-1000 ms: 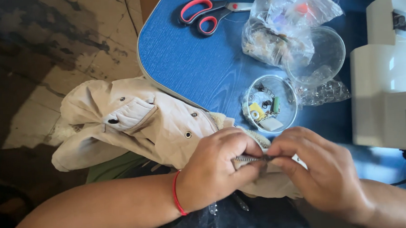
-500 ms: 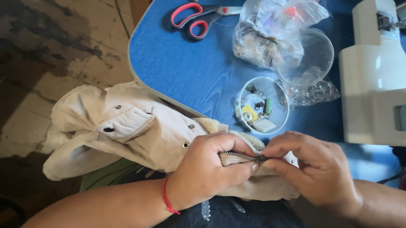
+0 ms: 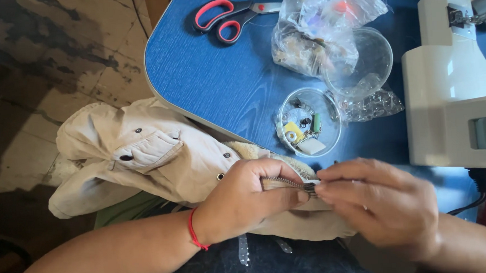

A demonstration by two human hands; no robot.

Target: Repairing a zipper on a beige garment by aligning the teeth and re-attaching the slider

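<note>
Presently catalogued, largest first. Blue wood-grain bench with a rounded pale edge [image 3: 223, 82]: fills the upper middle of the view. White plastic sewing machine [image 3: 453, 81]: stands at the bench's right side. Beige cotton jacket with dark snap buttons and a flapped pocket [image 3: 144, 158]: hangs off the bench's near edge, its bulk to the left over the stained floor and one part drawn onto the person's lap. Left hand [image 3: 246, 200], red cord at the wrist: grip closed on the jacket's edge, thumb and fingers pinching the metal zipper strip [image 3: 281, 182]. Right hand [image 3: 379, 201]: fingertips pinched shut at the zipper's end, touching the left thumb; the slider itself is too small to make out. Crumpled clear plastic bag of small parts [image 3: 315, 33]: lies at the bench's far side. Scissors with red-and-black handles [image 3: 228, 15]: lie left of the bag. Empty clear round plastic lid [image 3: 361, 61]: rests against the bag. Clear round plastic tub [image 3: 309, 122]: sits just beyond the hands, holding small yellow, green and white oddments.
</note>
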